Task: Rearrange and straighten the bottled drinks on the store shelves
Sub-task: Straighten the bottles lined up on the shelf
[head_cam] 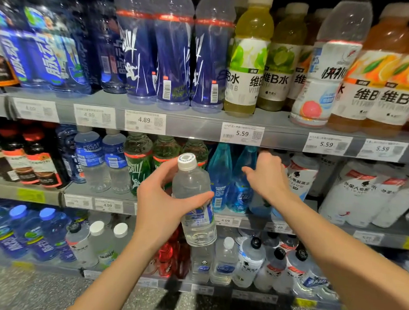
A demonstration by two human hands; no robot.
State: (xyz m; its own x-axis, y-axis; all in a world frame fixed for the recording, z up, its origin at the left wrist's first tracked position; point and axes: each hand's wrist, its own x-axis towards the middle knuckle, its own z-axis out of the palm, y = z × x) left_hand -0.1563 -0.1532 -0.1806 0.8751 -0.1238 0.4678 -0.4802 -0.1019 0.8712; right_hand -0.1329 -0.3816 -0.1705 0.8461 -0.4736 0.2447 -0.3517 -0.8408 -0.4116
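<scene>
My left hand (157, 203) grips a clear bottle with a white cap and a blue-and-white label (195, 202), held upright and slightly tilted in front of the middle shelf (104, 192). My right hand (268, 177) reaches into the middle shelf with its fingers apart, against the light-blue bottles (241, 181). Whether it grips one I cannot tell. Green bottles (137, 160) stand just left of the held bottle, partly hidden by my left hand.
The top shelf (191, 120) carries dark blue, green-yellow and orange drink bottles. White bottles (355, 192) fill the middle shelf at right, Pocari Sweat bottles (94, 156) at left. The bottom shelf holds blue-capped, white-capped and red bottles. Price tags line every shelf edge.
</scene>
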